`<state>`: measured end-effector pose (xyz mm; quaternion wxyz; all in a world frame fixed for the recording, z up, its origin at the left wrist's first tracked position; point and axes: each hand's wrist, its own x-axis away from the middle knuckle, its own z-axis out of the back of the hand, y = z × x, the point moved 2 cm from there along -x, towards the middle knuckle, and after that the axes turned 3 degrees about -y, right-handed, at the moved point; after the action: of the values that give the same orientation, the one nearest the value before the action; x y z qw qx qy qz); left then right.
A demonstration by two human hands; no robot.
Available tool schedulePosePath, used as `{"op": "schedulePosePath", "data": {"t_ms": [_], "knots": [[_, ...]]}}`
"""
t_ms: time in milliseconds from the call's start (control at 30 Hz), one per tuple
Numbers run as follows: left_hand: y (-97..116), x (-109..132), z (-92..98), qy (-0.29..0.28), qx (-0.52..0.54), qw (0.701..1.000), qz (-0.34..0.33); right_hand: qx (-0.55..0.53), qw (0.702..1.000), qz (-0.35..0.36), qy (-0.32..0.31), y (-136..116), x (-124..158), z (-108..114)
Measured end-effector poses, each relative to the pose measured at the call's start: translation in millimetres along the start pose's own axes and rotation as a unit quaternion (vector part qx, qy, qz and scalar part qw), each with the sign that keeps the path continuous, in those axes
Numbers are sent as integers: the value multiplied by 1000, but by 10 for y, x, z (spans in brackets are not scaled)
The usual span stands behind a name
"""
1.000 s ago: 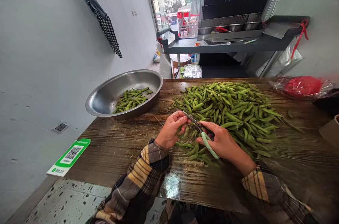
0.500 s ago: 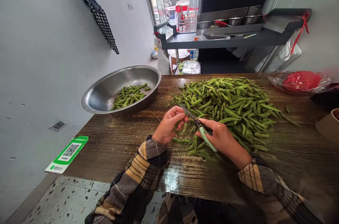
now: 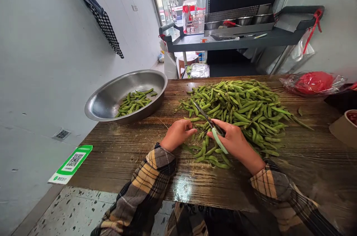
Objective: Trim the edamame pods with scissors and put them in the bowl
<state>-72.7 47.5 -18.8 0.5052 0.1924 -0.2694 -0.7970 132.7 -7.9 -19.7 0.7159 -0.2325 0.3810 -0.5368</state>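
Note:
My right hand [image 3: 232, 141] is wrapped round a pair of scissors [image 3: 214, 131] with pale green handles. Their dark blades point up and left across the edge of a large heap of edamame pods [image 3: 242, 107]. To the left, my left hand [image 3: 180, 134] hovers low over the table with fingers curled and thumb pointing right. Whatever its fingers may hold is hidden behind the hand. Below and between both hands lie several loose pods [image 3: 213, 156]. A steel basin [image 3: 93, 107] at the left holds a small batch of pods [image 3: 135, 102].
The dark wooden table [image 3: 117, 161] bears small trimmings and a green QR-code card [image 3: 73, 161] at its left edge. A red item in clear plastic [image 3: 315, 83] and a paper bowl [image 3: 344, 131] stand on the right. Beyond the table is a grey cart [image 3: 192, 45].
My left hand has turned palm-down and moved slightly lower, away from the blades. The scissors have shifted a little, their tips now apart from my left fingers. The camera view has shifted slightly.

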Motion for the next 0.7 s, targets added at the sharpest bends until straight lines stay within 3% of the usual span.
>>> {"op": "schedulePosePath", "data": {"t_ms": [100,267,433,567,700], "knots": [[-16,17,-58,-21,-88,996,11,2,1000,7,2,-13,-2,6],[-23,2,-104,-35,-69,997,-7,9,1000,2,-4,-14,0,-4],[32,-26,-12,15,132,991,-31,8,1000,-1,0,12,6,-15],[81,3,51,-19,359,933,14,-1,1000,-8,-3,22,10,-18],[114,26,41,-38,475,878,35,-10,1000,-2,-10,22,10,-30]]}}
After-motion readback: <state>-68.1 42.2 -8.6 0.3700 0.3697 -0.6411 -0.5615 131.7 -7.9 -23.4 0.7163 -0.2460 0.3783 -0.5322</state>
